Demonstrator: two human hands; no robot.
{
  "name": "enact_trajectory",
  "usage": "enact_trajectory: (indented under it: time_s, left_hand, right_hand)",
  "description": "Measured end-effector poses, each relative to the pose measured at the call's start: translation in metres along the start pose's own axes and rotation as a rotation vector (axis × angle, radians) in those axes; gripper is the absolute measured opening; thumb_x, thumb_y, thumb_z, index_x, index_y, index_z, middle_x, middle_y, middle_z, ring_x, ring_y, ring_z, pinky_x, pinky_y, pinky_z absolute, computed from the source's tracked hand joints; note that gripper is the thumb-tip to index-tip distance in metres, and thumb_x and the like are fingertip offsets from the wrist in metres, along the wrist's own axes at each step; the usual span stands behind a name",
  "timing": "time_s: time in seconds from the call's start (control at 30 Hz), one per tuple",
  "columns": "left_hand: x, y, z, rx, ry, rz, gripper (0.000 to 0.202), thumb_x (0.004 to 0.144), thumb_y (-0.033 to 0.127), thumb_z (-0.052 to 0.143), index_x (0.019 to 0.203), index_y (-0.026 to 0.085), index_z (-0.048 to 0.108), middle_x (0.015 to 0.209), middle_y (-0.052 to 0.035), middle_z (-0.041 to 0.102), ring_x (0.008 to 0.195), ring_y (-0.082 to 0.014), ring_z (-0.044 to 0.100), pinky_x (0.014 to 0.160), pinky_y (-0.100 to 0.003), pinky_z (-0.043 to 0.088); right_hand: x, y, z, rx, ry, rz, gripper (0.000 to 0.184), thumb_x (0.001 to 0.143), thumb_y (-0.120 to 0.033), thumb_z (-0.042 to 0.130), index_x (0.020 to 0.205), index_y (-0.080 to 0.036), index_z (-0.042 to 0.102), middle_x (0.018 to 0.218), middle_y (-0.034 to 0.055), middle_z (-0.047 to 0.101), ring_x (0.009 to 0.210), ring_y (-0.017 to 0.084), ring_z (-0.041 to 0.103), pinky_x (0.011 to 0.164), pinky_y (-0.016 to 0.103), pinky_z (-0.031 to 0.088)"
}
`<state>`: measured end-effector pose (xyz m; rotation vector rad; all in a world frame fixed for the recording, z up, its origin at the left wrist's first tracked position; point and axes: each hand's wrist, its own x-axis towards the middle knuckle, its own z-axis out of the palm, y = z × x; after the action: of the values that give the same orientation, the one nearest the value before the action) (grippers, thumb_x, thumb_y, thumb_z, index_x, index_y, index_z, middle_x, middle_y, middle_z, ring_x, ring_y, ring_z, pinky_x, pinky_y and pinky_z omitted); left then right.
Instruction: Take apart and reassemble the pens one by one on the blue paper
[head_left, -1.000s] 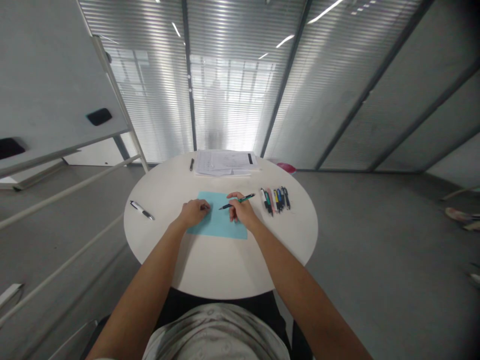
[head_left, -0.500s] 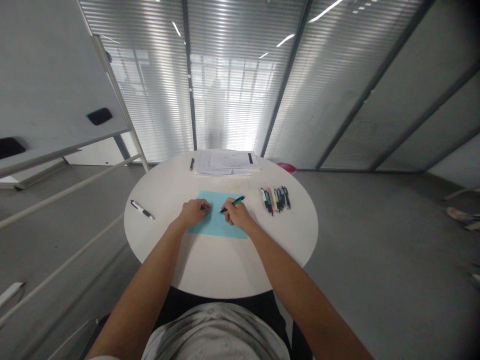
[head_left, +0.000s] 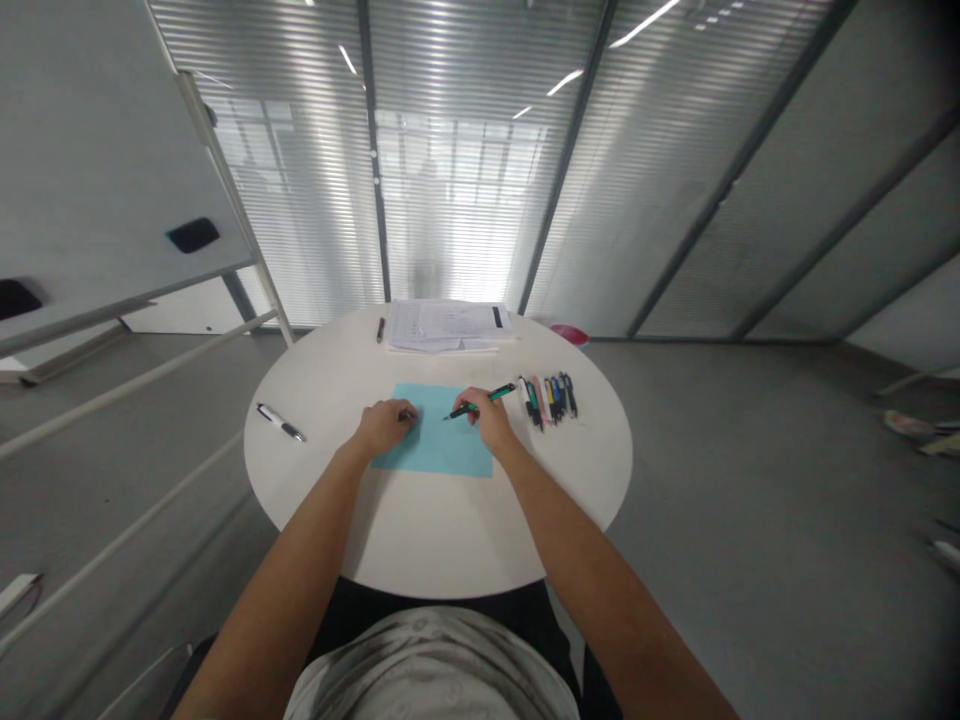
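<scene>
A light blue sheet of paper lies flat on the white round table. My left hand rests on its left edge with the fingers curled, holding nothing. My right hand grips a green and black pen over the sheet's right part. The pen's tip sits close to the paper, though I cannot tell whether it touches. No marks are visible on the sheet.
Several pens and markers lie in a row at the table's right. A white and black pen lies at the left. A stack of papers and a small dark pen lie at the far edge. A whiteboard stands at left.
The pen in my right hand stood steeper half a second ago and now leans lower toward the right. My left hand has stayed in place.
</scene>
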<state>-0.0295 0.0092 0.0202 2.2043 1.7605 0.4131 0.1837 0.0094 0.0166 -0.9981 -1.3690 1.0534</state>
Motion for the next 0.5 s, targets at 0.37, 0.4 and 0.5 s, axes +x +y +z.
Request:
enact_trajectory:
  time_s: [0.37, 0.4, 0.5]
  left_hand:
    - [0.000, -0.004, 0.004, -0.022, -0.009, -0.007, 0.025, 0.084, 0.035, 0.053, 0.101, 0.027, 0.070, 0.099, -0.0042, 0.072, 0.097, -0.0223, 0.064, 0.086, -0.033, 0.045]
    - [0.000, -0.004, 0.004, -0.022, -0.008, -0.006, 0.025, 0.084, 0.034, 0.052, 0.101, 0.027, 0.070, 0.099, -0.0044, 0.072, 0.097, -0.0222, 0.064, 0.086, -0.033, 0.045]
    - [0.000, -0.006, 0.006, -0.017, 0.003, 0.003, 0.025, 0.084, 0.033, 0.052, 0.100, 0.027, 0.070, 0.099, -0.0042, 0.072, 0.095, -0.0218, 0.064, 0.085, -0.033, 0.045]
  right_hand:
    - [0.005, -0.018, -0.024, 0.606, 0.122, 0.256, 0.014, 0.067, -0.033, 0.049, 0.078, -0.023, 0.050, 0.057, -0.0049, 0.037, 0.045, 0.011, 0.031, 0.045, 0.025, 0.031]
    - [0.004, -0.020, -0.028, 0.609, 0.103, 0.235, 0.017, 0.072, -0.040, 0.046, 0.073, -0.023, 0.047, 0.056, -0.0050, 0.033, 0.044, 0.011, 0.029, 0.044, 0.025, 0.030]
    - [0.002, -0.023, -0.037, 0.607, 0.079, 0.164, 0.039, 0.079, -0.058, 0.038, 0.060, -0.024, 0.035, 0.052, -0.0053, 0.024, 0.045, 0.012, 0.024, 0.044, 0.025, 0.027]
